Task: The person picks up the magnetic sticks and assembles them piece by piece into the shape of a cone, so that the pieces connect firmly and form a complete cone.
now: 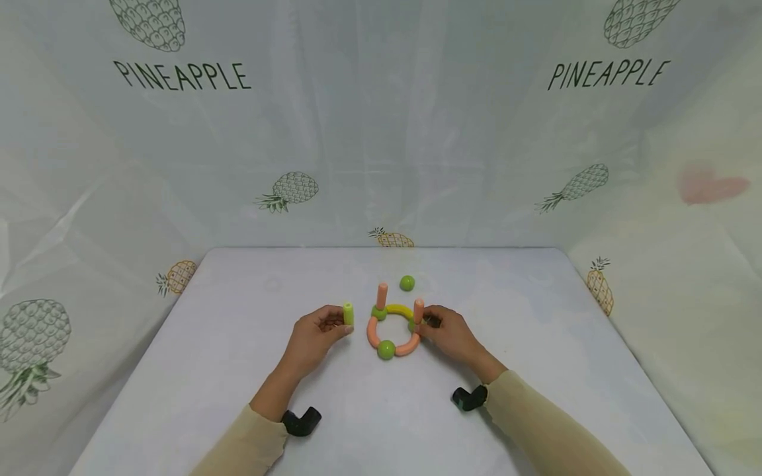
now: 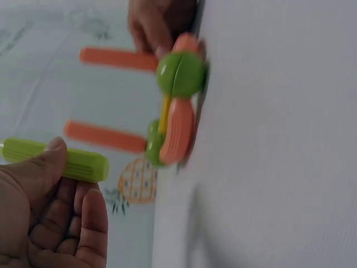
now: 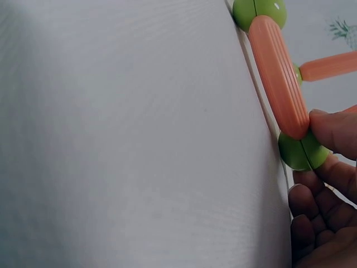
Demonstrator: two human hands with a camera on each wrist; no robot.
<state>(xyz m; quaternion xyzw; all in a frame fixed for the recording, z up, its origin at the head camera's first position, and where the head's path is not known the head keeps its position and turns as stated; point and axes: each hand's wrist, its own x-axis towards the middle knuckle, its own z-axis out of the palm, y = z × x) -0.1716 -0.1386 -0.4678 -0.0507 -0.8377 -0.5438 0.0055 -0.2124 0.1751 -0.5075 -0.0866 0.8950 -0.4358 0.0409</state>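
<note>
A ring of curved orange rods (image 1: pixel 372 332) and a curved yellow rod (image 1: pixel 399 309), joined by green balls (image 1: pixel 386 350), lies on the table. Two straight orange rods (image 1: pixel 382 296) stand upright from the far-left and right balls. My left hand (image 1: pixel 318 336), left of the ring, pinches a light-green rod (image 2: pixel 83 163) between thumb and fingers, apart from the ring. With thumb and fingers, my right hand (image 1: pixel 448 332) grips the ring's right green ball (image 3: pixel 304 152), at the foot of the right upright rod.
A loose green ball (image 1: pixel 407 283) lies beyond the ring on the white table (image 1: pixel 196 396). Black wrist mounts (image 1: pixel 302 421) show by both sleeves. A pineapple-printed curtain (image 1: pixel 381 132) hangs behind the table's far edge and along the sides.
</note>
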